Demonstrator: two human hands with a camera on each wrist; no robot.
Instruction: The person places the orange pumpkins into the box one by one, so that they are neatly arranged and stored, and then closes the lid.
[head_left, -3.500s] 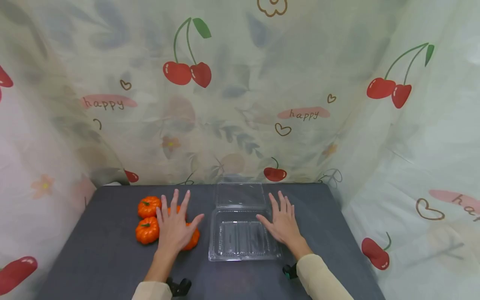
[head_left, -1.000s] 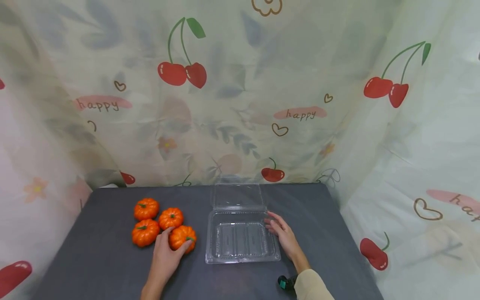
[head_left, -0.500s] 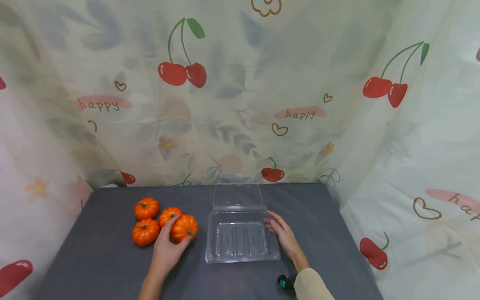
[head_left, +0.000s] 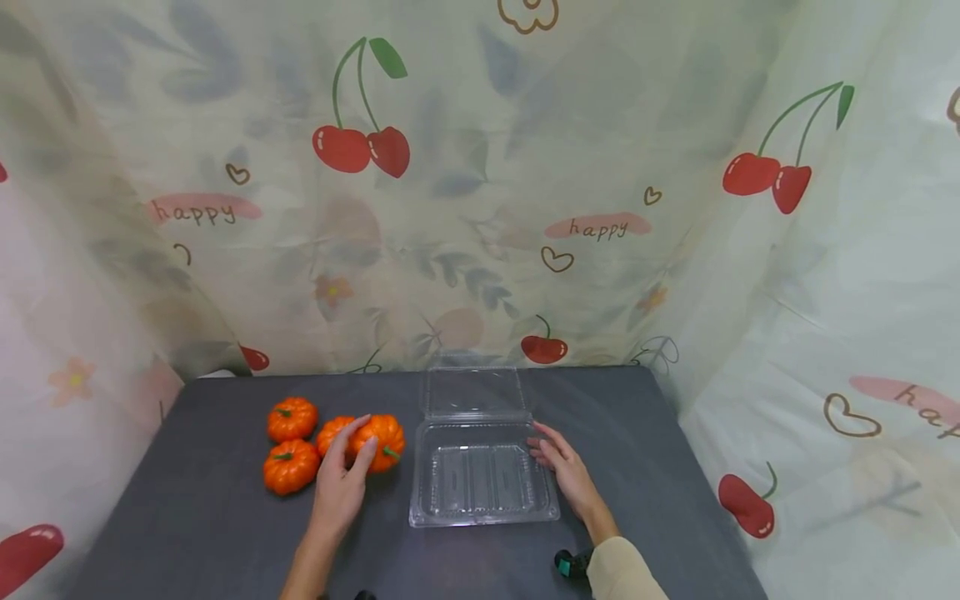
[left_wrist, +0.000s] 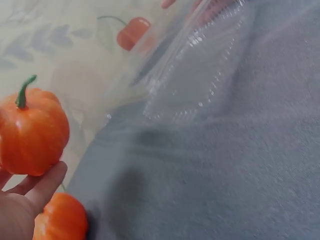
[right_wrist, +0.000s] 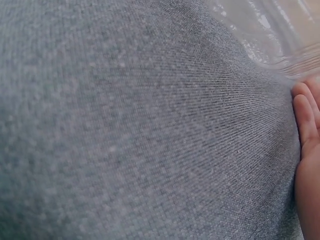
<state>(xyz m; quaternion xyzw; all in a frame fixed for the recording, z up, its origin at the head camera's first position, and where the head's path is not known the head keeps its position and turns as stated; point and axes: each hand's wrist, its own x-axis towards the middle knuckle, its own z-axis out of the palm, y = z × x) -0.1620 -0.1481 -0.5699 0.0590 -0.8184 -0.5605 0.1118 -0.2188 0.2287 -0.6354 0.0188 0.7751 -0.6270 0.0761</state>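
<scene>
My left hand (head_left: 341, 487) grips a small orange pumpkin (head_left: 384, 443) with a green stem, thumb and fingers spread around its side. In the left wrist view the held pumpkin (left_wrist: 35, 132) is raised above another orange pumpkin (left_wrist: 61, 217). To the right lies a clear plastic clamshell box (head_left: 483, 515), its lid (head_left: 476, 392) tipped back. My right hand (head_left: 576, 483) rests at the box's right side, with loosely bent fingers against the wall. The right wrist view shows those fingers (right_wrist: 306, 115) beside the box's clear edge (right_wrist: 265, 45).
Two more pumpkins, one at the back (head_left: 292, 419) and one nearer (head_left: 290, 467), sit on the left of the dark grey table (head_left: 465, 562). A third (head_left: 330, 433) is partly hidden behind my left hand. A printed curtain (head_left: 450, 208) surrounds the table's back and sides.
My left hand has gripped the nearest pumpkin, lifted it and moved it slightly away and right. Earlier both hands hovered spread; the right has since settled at the box's side.
</scene>
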